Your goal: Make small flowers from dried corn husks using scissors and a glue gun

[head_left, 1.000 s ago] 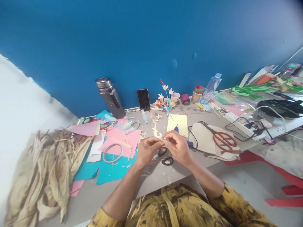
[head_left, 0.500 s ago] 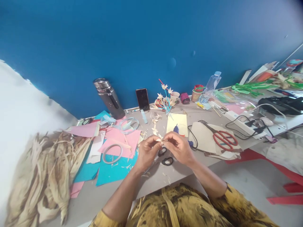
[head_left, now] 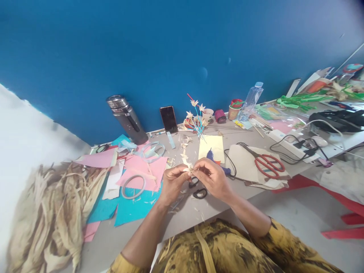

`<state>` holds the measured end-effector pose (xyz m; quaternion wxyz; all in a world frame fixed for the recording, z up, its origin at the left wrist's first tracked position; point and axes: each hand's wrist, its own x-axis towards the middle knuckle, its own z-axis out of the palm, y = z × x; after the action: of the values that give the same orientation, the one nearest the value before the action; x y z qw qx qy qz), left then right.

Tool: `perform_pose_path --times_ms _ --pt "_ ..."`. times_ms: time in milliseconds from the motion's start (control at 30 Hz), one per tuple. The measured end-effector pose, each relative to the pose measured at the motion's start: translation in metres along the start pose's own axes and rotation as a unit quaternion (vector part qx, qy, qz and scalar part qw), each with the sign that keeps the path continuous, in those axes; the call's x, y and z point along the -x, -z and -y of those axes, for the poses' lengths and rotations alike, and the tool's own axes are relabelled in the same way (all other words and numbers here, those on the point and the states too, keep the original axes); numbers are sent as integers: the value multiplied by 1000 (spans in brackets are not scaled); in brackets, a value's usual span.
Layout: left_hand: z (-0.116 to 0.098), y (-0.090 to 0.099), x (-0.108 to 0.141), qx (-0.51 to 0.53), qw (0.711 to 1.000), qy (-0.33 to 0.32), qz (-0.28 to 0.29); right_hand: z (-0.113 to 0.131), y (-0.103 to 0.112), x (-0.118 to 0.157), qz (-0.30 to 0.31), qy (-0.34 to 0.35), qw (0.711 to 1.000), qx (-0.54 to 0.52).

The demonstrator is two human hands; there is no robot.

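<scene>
Between the fingertips of both hands is a small cream flower [head_left: 187, 170] that looks made of dried husk. My left hand [head_left: 175, 182] pinches it from the left, and my right hand [head_left: 211, 178] pinches its right side. Black-handled scissors [head_left: 200, 193] lie on the table just below my fingers, partly covered by them. A blue glue gun [head_left: 210, 154] rests behind my right hand on a yellow paper [head_left: 215, 142]. More loose husk flowers [head_left: 184, 143] lie in a line beyond my hands. Finished-looking flowers on blue stems [head_left: 196, 113] stand near the wall.
Dried husks [head_left: 61, 220] hang over the table's left side. Pink paper [head_left: 155, 168], blue paper [head_left: 133, 212] and a tape roll [head_left: 125, 193] lie left. A flask [head_left: 129, 123] and phone [head_left: 168, 119] stand by the wall. Red-handled scissors [head_left: 270, 166] and a power strip [head_left: 287, 146] lie right.
The flower between my fingers has turned and shifted slightly left, and my right fingers have spread a little from it. The whole view has shifted slightly.
</scene>
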<state>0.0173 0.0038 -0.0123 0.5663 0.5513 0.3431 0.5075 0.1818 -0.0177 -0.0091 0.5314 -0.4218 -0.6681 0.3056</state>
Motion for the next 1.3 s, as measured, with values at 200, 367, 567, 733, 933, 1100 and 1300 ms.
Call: perform_pose_path --times_ms 200,367,567,733,933,1100,1300 --pt "5 1 1 -26 1000 -11 -8 -4 -3 -2 -21 15 1000 -8" --pt "8 2 3 -49 999 -11 -10 -13 -7 0 -46 -6 999 -17" --pt "2 -5 5 -55 998 6 -28 -18 -11 3 -45 -20 998 -47" --pt "-3 -11 8 -72 996 -1 -46 -18 -8 5 -5 -40 996 -79" --pt "0 -8 9 -76 996 -25 -26 -14 -5 9 -15 -36 999 -33" --pt "-1 -5 8 -61 998 -19 -20 -15 1 17 15 -22 999 30" --pt "2 -2 4 21 999 26 -1 -11 4 19 24 -15 999 43"
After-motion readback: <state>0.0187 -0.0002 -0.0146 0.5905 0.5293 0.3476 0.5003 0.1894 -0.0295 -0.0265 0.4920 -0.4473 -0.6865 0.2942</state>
